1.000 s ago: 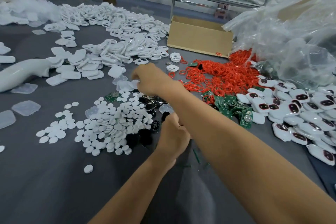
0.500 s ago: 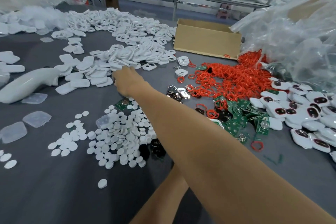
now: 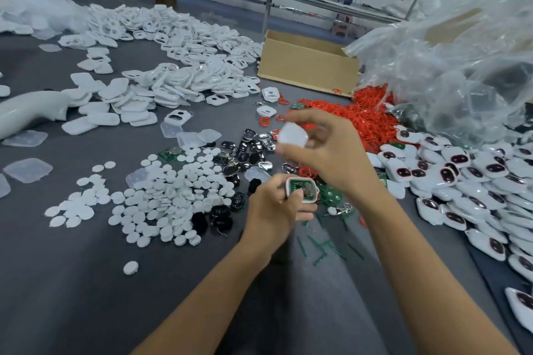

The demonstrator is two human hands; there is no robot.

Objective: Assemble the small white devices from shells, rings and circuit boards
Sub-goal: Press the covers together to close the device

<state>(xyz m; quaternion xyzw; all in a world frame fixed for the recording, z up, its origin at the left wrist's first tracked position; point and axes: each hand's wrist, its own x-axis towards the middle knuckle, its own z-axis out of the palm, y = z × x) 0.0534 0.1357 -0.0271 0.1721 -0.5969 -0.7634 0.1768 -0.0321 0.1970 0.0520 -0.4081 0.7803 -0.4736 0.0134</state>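
- Grey desk (image 3: pixel 72 282); landmark: brown cardboard box (image 3: pixel 308 66) at its far side.
- Heap of flat white plastic shells (image 3: pixel 178 78): left of the box, reaching its left wall.
- Scatter of small white round discs (image 3: pixel 161 190): well in front of the box, to its left.
- Left hand (image 3: pixel 274 210): in front of the box, fingers curled round an open white shell holding a green circuit board (image 3: pixel 302 189), board face up.
- Right hand (image 3: pixel 326 150): between the box and the left hand, pinching a blurred white rounded-square cover (image 3: pixel 292 135) by thumb and fingertips, above the held shell, not touching it.
- Pile of orange-red rings (image 3: pixel 366 115): just in front of the box's right corner.
- Finished white devices with dark oval windows (image 3: pixel 461 170): right of the box, nearer the camera.
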